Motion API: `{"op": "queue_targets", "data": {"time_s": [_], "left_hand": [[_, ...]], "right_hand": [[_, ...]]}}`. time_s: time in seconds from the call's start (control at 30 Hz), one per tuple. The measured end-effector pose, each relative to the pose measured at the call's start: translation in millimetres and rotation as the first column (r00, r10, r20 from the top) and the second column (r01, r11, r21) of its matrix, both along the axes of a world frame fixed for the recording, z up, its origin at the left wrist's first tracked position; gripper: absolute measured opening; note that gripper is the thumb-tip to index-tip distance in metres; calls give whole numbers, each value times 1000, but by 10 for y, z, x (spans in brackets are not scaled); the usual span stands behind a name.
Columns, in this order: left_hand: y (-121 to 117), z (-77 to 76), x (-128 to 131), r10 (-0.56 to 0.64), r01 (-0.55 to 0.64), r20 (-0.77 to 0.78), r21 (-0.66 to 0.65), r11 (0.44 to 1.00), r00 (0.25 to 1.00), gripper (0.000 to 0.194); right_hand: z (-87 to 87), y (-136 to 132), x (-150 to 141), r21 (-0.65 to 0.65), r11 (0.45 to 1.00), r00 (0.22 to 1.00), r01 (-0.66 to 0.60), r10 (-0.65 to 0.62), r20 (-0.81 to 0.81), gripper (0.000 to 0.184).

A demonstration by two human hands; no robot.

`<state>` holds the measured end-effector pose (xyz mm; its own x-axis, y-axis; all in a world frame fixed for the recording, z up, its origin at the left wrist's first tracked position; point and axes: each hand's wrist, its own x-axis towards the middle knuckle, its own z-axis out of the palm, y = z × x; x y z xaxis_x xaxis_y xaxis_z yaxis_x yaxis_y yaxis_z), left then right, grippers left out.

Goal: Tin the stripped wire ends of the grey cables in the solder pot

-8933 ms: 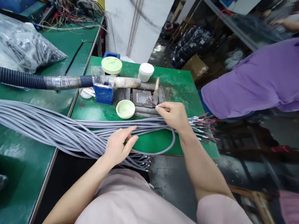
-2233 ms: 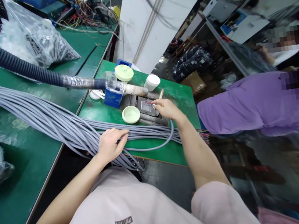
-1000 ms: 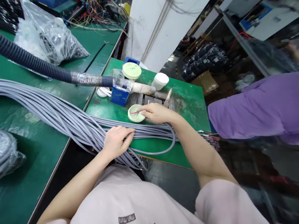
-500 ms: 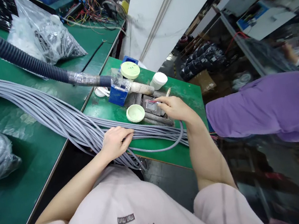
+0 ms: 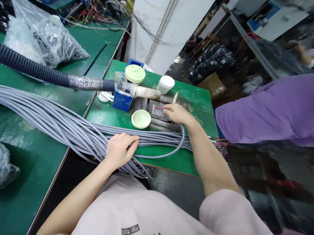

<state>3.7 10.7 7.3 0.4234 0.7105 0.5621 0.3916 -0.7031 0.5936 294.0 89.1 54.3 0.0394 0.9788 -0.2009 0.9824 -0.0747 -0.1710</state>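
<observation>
My right hand (image 5: 179,114) pinches the end of one grey cable (image 5: 181,142), which loops down from it to the bundle. Thin stripped wires (image 5: 159,109), red and dark, stick out past its fingertips, over a shiny silvery square (image 5: 156,113) in a grimy dark metal block (image 5: 142,104). Whether the wire tips touch that surface, I cannot tell. My left hand (image 5: 120,149) is closed over the thick bundle of grey cables (image 5: 58,121), its thumb and forefinger close together. A shallow pale-green dish (image 5: 141,119) sits between my hands, beside the block.
A ribbed hose (image 5: 30,69) runs to a nozzle by a blue box (image 5: 122,99). Behind the block stand a round yellowish lid (image 5: 135,73) and a white jar (image 5: 165,84). A person's purple sleeve (image 5: 273,114) is at right. Plastic bags (image 5: 49,39) lie on the left table.
My right hand has moved slightly left with the cable end, and the wires now lie over the silvery square. The cable loop has shifted left with it. My left hand stays on the bundle.
</observation>
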Motion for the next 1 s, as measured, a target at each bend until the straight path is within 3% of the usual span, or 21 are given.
{"op": "queue_targets", "data": {"time_s": [0.23,0.33,0.4,0.5,0.6,0.73,0.8,0.87,0.93,1.0], "left_hand": [[0,6,-4,0,0,-14,-14,1000,1000,20],[-2,12,-1,-3,3,3,-10,1000,1000,19],[-3,12,2,-3,3,18,1,1000,1000,19],[-2,3,3,-12,12,24,-2,1000,1000,18],[1,6,-6,-26,27,30,-36,999,999,19],[-39,75,1,-26,78,221,-230,970,975,18],[-94,128,37,23,169,396,-443,881,918,20],[-160,178,98,88,335,548,-622,708,832,26],[-219,221,169,138,497,655,-677,542,743,31],[-254,262,232,187,603,724,-666,439,664,32]], "right_hand": [[38,-22,-13,9,1000,1000,18,-17,-18,37],[183,-202,-93,90,995,983,52,-35,-180,37],[304,-415,-193,122,985,914,122,-64,-401,42],[450,-808,-414,39,980,676,196,-107,-729,54],[494,-1170,-671,-23,978,519,206,-129,-845,58],[432,-1474,-965,-16,972,458,235,-125,-880,60],[398,-1557,-1070,0,967,448,255,-118,-886,60],[373,-1608,-1144,8,965,450,261,-114,-886,60],[350,-1635,-1194,14,967,453,256,-107,-885,61],[322,-1647,-1226,15,969,452,245,-101,-886,63]]}}
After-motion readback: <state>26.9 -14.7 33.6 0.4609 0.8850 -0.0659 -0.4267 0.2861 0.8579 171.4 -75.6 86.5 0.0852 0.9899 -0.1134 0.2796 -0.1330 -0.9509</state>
